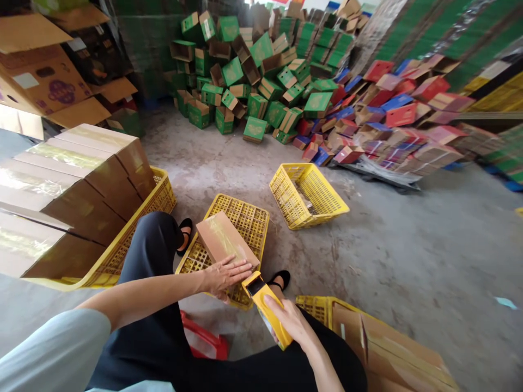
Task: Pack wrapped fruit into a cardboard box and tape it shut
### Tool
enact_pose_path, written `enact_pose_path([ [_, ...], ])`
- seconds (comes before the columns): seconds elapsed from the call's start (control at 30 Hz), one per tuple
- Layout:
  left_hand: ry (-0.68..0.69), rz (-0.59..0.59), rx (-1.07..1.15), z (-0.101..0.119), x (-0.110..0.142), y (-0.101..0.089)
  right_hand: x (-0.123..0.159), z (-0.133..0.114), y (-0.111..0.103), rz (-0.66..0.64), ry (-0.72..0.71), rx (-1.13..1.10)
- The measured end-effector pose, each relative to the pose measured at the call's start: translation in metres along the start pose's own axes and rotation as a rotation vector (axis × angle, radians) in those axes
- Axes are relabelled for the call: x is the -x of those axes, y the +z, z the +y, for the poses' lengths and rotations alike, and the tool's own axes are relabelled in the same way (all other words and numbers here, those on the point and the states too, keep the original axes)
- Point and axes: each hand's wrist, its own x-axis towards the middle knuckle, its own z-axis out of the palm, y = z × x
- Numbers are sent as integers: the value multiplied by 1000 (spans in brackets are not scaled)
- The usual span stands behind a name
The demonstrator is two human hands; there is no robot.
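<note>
1. My left hand (224, 275) lies flat, fingers straight and side by side, on the near end of the box (224, 237).
2. My right hand (289, 318) is closed around the yellow tape dispenser (267, 313), its head at the box's near corner, just beside my left fingertips; I cannot tell whether it touches the cardboard.
3. The box reaches forward from my left hand, with shiny tape along its top, and rests on a perforated yellow crate (261, 218).
4. Left of my hands, a long crate (166, 188) holds closed boxes (93, 174).
5. Right of my right hand, another crate (314, 306) holds more cartons (392, 348).
6. Ahead of both hands and to the right, an open crate (330, 198) stands on the floor (388, 234).
7. Well beyond it are heaped green packs (254, 129) and, farther right, red and blue ones (402, 115).
</note>
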Motion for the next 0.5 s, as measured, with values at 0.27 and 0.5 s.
enact_pose_path([
  [0.27, 16, -9, 28, -6, 1, 1, 7, 18, -10, -24, 11, 23],
  [0.5, 5, 3, 7, -4, 4, 2, 23, 37, -15, -35, 10, 9],
])
